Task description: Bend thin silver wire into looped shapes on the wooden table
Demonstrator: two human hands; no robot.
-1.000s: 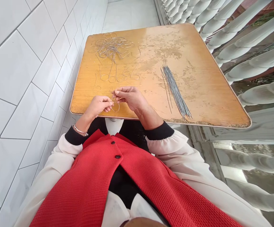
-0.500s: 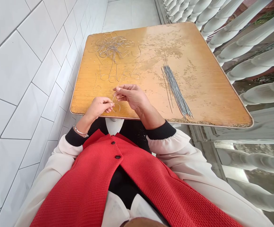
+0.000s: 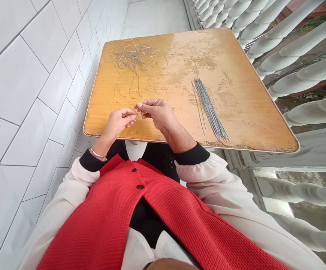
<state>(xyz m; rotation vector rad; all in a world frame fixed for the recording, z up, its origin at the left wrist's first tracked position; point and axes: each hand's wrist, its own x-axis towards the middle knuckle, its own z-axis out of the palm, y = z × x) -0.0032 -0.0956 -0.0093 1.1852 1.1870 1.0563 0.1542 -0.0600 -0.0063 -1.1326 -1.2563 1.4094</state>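
Note:
Close together over the table's near left part, my two hands pinch one thin wire (image 3: 136, 111). My left hand (image 3: 120, 122) grips it between thumb and fingertips, with a bracelet at the wrist. My right hand (image 3: 159, 114) holds the wire's upper part between thumb and forefinger. Most of that wire is hidden by the fingers. Beyond the hands lie several bent wires with loops (image 3: 130, 92), and behind them a tangled heap of curled wires (image 3: 135, 56). To the right rests a bundle of straight grey wires (image 3: 209, 108), with a few strands apart from it.
The worn wooden table (image 3: 244, 93) has a chipped near edge at the right. A white tiled wall (image 3: 17, 82) runs close along the left side. A white baluster railing (image 3: 300, 78) stands along the right.
My left hand has moved up and slightly right, closer to my right fingertips. The wire's curved end that hung below the hands no longer shows.

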